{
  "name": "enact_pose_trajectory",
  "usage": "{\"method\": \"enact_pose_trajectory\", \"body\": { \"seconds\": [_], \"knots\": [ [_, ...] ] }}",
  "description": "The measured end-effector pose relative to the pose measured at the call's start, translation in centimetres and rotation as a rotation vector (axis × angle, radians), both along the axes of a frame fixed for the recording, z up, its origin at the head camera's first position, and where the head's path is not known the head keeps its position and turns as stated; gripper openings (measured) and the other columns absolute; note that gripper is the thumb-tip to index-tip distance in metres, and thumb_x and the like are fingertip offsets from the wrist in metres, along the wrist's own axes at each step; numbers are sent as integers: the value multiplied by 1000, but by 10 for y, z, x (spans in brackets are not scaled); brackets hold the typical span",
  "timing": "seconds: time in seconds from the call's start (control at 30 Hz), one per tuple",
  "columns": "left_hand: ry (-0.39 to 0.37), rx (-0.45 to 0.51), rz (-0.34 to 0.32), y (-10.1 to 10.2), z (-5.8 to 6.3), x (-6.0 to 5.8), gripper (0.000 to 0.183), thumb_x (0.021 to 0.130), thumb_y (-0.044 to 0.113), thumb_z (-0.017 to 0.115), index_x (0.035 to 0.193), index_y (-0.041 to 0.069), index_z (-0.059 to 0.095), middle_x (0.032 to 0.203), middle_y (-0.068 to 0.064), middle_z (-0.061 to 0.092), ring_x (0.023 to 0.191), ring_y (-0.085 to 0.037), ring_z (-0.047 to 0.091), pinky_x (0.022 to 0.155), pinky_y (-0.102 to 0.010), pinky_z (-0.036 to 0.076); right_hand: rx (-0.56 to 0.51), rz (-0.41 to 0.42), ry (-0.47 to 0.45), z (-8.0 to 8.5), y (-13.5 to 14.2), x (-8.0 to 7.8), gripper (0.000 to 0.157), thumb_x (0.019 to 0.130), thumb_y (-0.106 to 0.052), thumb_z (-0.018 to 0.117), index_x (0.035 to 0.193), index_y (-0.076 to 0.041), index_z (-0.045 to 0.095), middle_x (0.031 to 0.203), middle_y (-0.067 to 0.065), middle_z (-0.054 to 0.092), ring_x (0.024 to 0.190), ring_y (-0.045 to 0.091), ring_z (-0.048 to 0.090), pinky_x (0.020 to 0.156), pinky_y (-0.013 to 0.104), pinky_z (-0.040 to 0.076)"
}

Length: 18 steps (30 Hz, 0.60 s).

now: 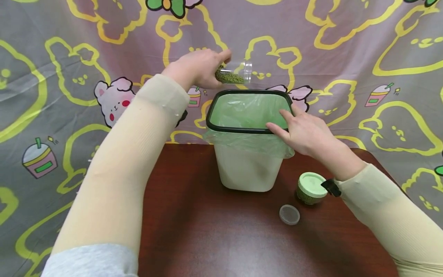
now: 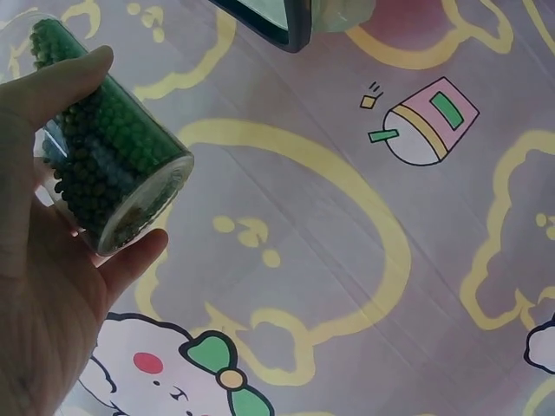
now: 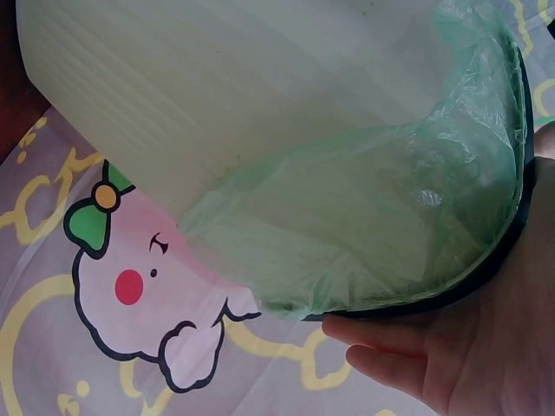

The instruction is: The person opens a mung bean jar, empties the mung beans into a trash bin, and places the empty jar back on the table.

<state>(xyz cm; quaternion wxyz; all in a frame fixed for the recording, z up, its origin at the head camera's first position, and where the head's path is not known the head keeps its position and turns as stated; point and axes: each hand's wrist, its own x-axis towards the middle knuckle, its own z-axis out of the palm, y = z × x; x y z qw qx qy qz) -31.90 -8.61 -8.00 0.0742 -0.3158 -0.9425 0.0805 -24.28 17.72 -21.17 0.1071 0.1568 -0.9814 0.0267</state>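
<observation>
Up at the back, my left hand (image 1: 202, 68) grips a clear plastic jar (image 1: 238, 73) partly filled with small green beans (image 2: 121, 130). The jar lies nearly on its side, its lidless mouth toward the right, above the bin's back rim. Below stands a white trash bin (image 1: 247, 169) with a black rim (image 1: 238, 130) and a pale green bag (image 1: 249, 109) folded over its edge. My right hand (image 1: 308, 130) rests at the rim's right side. Its thumb and forefinger reach over the rim, while other fingers (image 3: 390, 368) lie outside, fairly straight.
A small round jar with a light green lid (image 1: 311, 184) stands on the brown table (image 1: 214, 231), below my right wrist. Near it lies a clear round cap (image 1: 289, 214). Behind the table hangs a patterned cloth (image 1: 373, 127).
</observation>
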Motion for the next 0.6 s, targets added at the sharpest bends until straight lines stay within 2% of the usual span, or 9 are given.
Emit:
{"method": "enact_pose_trajectory", "body": {
  "seconds": [0.1, 0.27, 0.43, 0.6],
  "knots": [
    [-3, 4, 18, 0, 2, 0, 58, 90, 26, 62, 139, 9, 36, 118, -15, 59, 103, -32, 55, 92, -49, 43, -2, -1, -6, 0, 0, 0, 89, 94, -71, 20, 148, -3, 33, 148, 29, 26, 122, 49, 44, 86, 62, 42],
    [43, -16, 42, 3, 7, 0, 57, 89, 22, 61, 140, 11, 36, 125, -15, 57, 111, -33, 52, 95, -51, 41, -2, -1, -24, 1, 0, 0, 90, 94, -72, 18, 149, -2, 32, 151, 31, 21, 126, 49, 41, 88, 63, 41],
    [23, -93, 47, 6, 2, -3, 61, 92, 30, 62, 142, 12, 33, 132, -16, 52, 120, -36, 50, 96, -54, 42, -4, -7, -30, 2, 0, -1, 91, 93, -73, 17, 150, -3, 31, 152, 30, 21, 127, 50, 39, 88, 63, 41],
    [22, -104, 52, 4, -4, -5, 62, 91, 31, 63, 142, 12, 33, 132, -15, 52, 119, -36, 50, 94, -54, 43, -6, -8, -30, 1, 0, -1, 91, 93, -73, 16, 149, -3, 31, 151, 31, 22, 124, 51, 41, 87, 63, 41]
  ]
}}
